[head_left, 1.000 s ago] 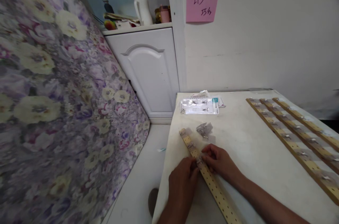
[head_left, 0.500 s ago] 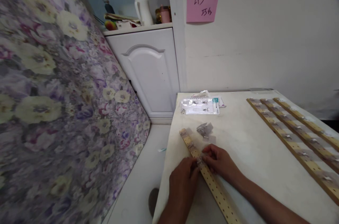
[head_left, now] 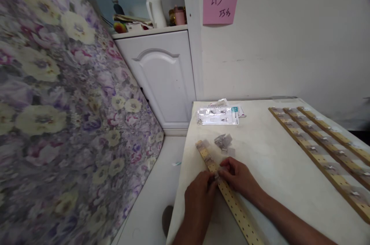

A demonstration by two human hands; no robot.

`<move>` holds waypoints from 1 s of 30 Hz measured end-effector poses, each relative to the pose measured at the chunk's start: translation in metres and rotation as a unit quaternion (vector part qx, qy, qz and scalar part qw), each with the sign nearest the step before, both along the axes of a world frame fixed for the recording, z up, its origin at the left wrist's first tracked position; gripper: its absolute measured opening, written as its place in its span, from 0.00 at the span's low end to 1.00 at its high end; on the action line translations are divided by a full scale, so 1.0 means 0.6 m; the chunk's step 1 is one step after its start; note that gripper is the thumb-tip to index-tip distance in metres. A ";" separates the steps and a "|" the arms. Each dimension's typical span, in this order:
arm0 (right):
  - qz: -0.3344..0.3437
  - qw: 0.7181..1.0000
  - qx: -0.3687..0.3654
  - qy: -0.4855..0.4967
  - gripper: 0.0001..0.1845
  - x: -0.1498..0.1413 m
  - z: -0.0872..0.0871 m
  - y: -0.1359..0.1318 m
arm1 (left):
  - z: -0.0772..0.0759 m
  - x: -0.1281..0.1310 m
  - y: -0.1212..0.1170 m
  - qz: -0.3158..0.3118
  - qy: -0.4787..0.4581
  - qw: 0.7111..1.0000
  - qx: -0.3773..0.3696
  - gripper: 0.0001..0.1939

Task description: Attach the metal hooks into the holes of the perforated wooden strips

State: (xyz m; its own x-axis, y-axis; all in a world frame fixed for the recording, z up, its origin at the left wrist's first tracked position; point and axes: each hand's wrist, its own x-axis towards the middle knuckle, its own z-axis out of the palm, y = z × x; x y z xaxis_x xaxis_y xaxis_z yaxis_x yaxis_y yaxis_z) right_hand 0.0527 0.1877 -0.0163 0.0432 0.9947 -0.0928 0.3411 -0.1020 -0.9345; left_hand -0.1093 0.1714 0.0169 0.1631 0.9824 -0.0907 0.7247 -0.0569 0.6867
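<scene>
A long, narrow wooden strip [head_left: 236,207] with rows of small holes lies slantwise on the white table. Both hands meet over it at a small clear piece with a metallic part [head_left: 216,176]. My left hand [head_left: 199,195] is closed from the left, its fingertips on that piece and the strip's edge. From the right, my right hand [head_left: 238,175] pinches the clear piece between thumb and forefinger. Farther up the strip sits a similar clear piece [head_left: 207,158]. Beyond the hands lies a small pile of metal-and-clear pieces [head_left: 223,141]. The fingers partly hide what they grip.
Three similar strips [head_left: 312,147] bearing clear pieces with metal parts lie at the right. Clear blister packs [head_left: 218,116] rest near the table's back edge. A floral curtain [head_left: 72,102] hangs at the left, beside a white cabinet [head_left: 162,79]. A pink note [head_left: 221,0] is on the wall.
Both hands stay at the same spot on the strip, with only tiny finger shifts around the clear piece. The whole view has drifted very slightly.
</scene>
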 end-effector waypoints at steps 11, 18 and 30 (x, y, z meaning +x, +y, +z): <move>-0.008 1.000 -0.014 -0.006 0.09 0.001 -0.010 0.012 | 0.005 0.000 0.000 -0.005 0.021 1.000 -0.006 0.08; -0.007 1.000 0.013 -0.011 0.08 -0.001 -0.015 0.013 | 0.003 0.000 -0.001 -0.005 0.037 0.999 0.004 0.07; -0.002 0.999 0.045 -0.023 0.08 0.000 -0.001 0.001 | 0.003 -0.006 0.001 -0.028 -0.014 0.999 0.019 0.12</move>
State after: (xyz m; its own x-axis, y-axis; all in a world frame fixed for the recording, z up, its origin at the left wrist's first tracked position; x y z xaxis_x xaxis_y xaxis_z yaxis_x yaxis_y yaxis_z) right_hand 0.0529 0.1882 -0.0170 0.0486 0.9988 -0.0012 0.3838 -0.0198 -0.9232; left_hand -0.1127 0.1722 0.0186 0.2200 0.9743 -0.0478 0.6995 -0.1234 0.7039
